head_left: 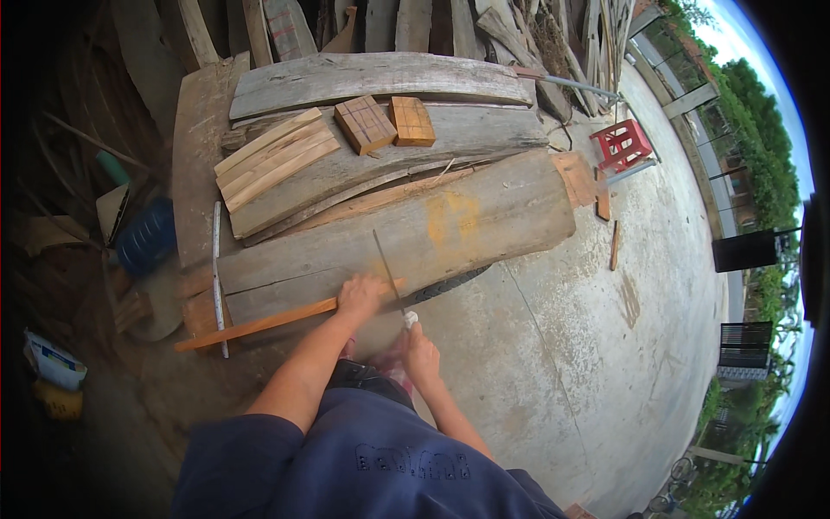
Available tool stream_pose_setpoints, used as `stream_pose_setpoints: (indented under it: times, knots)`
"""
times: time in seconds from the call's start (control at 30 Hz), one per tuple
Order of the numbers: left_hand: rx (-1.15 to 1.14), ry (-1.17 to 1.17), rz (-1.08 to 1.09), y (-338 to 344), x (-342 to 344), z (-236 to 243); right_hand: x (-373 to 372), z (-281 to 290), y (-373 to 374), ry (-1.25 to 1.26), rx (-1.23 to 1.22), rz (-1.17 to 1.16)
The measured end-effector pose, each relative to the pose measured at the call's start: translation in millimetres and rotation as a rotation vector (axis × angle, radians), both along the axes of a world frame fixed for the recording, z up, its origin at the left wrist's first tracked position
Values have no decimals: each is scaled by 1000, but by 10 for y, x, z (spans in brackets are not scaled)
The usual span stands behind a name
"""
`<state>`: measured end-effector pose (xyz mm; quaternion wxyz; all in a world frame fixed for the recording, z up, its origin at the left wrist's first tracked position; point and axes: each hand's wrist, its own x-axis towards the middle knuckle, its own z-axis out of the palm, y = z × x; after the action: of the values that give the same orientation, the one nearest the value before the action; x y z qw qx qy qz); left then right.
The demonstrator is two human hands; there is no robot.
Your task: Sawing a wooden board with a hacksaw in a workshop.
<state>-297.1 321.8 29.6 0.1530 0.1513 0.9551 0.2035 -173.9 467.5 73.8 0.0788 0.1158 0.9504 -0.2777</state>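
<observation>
A long, narrow orange-brown wood strip (259, 323) lies slantwise across the near edge of a thick grey board (346, 246). My left hand (360, 296) is closed around the strip near its right end and presses it down on the board. My right hand (422, 353) grips the pale handle of a handsaw (387, 266), its thin dark blade pointing away from me. Seen almost edge-on, the blade crosses the strip's right end just beside my left hand. Whether its teeth have entered the wood cannot be made out.
Beyond the board lie more weathered planks (380, 76), several pale strips (277, 157) and two square wood blocks (365, 124). A white ruler-like bar (218, 277) sits at the left, near a blue plastic bottle (147, 238). A red stool (622, 145) stands on the concrete floor (571, 346).
</observation>
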Motion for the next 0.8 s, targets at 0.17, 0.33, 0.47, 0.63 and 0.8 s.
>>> stream_pose_setpoints:
  times: [0.17,0.33,0.47,0.63,0.8]
  knots:
    - [-11,-10,-6,19,-5,68,115,145,24,-76,9,-9]
    - [-19,-23,-25,53,-10,95,-138,37,-37,-23,20,-14]
    - [-28,9,-2,-1,17,86,325,124,108,-101,14,15]
    - [-35,0,-41,41,-23,98,-33,68,-23,-71,-18,-41]
    - [-7,-14,19,22,13,140,110,117,1,-68,-39,-29]
